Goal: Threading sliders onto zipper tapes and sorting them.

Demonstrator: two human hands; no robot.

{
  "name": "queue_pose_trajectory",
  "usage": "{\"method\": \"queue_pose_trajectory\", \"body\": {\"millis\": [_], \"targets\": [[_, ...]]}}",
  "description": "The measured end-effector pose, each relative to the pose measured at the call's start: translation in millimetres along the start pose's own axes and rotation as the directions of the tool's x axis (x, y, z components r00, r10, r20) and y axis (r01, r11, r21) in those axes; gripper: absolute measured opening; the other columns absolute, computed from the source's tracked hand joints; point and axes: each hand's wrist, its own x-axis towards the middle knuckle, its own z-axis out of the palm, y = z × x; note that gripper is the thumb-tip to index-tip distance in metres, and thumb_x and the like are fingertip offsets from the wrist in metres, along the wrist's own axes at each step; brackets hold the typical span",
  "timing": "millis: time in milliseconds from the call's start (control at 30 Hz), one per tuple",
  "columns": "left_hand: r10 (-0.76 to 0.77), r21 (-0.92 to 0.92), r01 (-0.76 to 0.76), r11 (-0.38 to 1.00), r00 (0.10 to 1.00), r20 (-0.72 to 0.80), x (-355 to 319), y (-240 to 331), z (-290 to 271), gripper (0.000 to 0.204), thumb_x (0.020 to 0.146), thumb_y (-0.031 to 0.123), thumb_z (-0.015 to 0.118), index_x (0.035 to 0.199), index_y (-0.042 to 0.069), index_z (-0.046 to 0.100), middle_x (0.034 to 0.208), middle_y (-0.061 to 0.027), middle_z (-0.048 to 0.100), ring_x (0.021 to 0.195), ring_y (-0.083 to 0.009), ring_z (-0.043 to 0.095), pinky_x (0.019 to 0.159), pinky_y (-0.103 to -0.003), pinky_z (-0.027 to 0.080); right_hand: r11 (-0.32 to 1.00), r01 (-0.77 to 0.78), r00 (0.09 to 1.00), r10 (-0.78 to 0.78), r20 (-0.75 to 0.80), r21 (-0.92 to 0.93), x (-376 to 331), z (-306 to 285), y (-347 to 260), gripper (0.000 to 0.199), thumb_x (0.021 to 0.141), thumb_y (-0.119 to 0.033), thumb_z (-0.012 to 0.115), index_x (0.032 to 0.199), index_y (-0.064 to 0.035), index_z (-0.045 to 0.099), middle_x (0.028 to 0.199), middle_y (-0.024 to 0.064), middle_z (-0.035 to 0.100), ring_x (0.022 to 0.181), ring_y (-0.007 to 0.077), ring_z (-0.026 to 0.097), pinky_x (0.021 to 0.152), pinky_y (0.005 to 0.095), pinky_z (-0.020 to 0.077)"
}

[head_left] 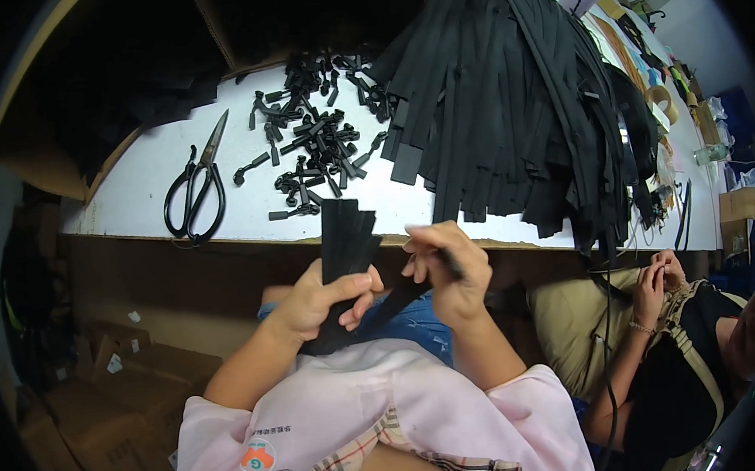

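My left hand is closed round a bundle of black zipper strips, whose flat ends stick up past the thumb at staggered heights. Just to its right, my right hand has its fingers curled, pinching a single black zipper strip that slants down toward the bundle. A dark piece at the right fingers is smeared by motion, so its shape is unclear. Both hands are over my lap, in front of the table edge. Beyond them, many black zipper sliders with long pulls lie scattered on the white table.
Black-handled scissors lie left of the sliders. A thick heap of long black zipper strips covers the table's right part and hangs over its edge. Cardboard boxes stand at lower left. Another person sits close at my right, hands together.
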Motion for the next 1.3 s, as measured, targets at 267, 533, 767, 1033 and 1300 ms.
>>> {"method": "queue_pose_trajectory", "body": {"millis": [267, 533, 767, 1033, 1300], "targets": [[0.248, 0.085, -0.236, 0.968, 0.952, -0.180, -12, -11, -5, 0.022, 0.078, 0.016, 0.060, 0.090, 0.001, 0.050, 0.061, -0.0041, 0.048, 0.045, -0.0086, 0.043, 0.041, -0.020, 0.036, 0.891, 0.194, 0.966, -0.100, 0.239, -0.410, -5, 24, 7, 0.016, 0.068, 0.004, 0.059, 0.083, 0.0012, 0.055, 0.065, 0.0087, 0.053, 0.058, 0.0191, 0.057, 0.052, 0.0244, 0.0445], [0.419, 0.280, -0.324, 0.904, 0.805, -0.421, -29, -12, 3, 0.018, 0.079, 0.018, 0.058, 0.077, 0.002, 0.054, 0.064, -0.0060, 0.054, 0.055, -0.0115, 0.052, 0.050, -0.023, 0.042, 0.845, 0.360, 0.844, -0.114, 0.524, -0.395, -4, 40, 19, 0.013, 0.060, 0.000, 0.061, 0.069, -0.0013, 0.052, 0.057, 0.0082, 0.050, 0.045, 0.0217, 0.050, 0.040, 0.0270, 0.0387], [0.321, 0.154, -0.284, 0.946, 0.769, -0.552, -36, -7, -11, 0.017, 0.080, 0.017, 0.056, 0.075, 0.002, 0.052, 0.062, -0.0045, 0.052, 0.052, -0.0110, 0.050, 0.048, -0.023, 0.041, 0.742, 0.582, 0.614, -0.132, 0.778, -0.333, -4, 67, 19, 0.015, 0.059, -0.002, 0.063, 0.066, -0.0035, 0.050, 0.059, 0.0084, 0.050, 0.048, 0.0225, 0.052, 0.044, 0.0303, 0.0424], [0.760, 0.383, -0.678, 0.627, 0.428, -0.488, -51, 31, -18, 0.017, 0.081, 0.010, 0.052, 0.094, 0.000, 0.048, 0.071, -0.0041, 0.051, 0.062, -0.0106, 0.047, 0.058, -0.022, 0.040, 0.247, 0.317, 0.892, 0.251, 0.377, -0.915, 49, 72, 55, 0.029, 0.066, -0.005, 0.058, 0.093, -0.0022, 0.048, 0.079, 0.0137, 0.053, 0.061, 0.0318, 0.056, 0.049, 0.0367, 0.0450], [0.520, 0.332, -0.420, 0.845, 0.789, -0.327, -22, -10, -6, 0.021, 0.076, 0.014, 0.062, 0.089, -0.001, 0.056, 0.073, -0.0051, 0.058, 0.064, -0.0077, 0.051, 0.059, -0.019, 0.041, 0.777, -0.621, 0.778, 0.595, 0.200, 0.101, 24, 42, 20, 0.017, 0.081, -0.019, 0.054, 0.083, -0.0031, 0.048, 0.063, 0.0062, 0.050, 0.042, 0.0073, 0.042, 0.037, 0.0198, 0.0302]]}}
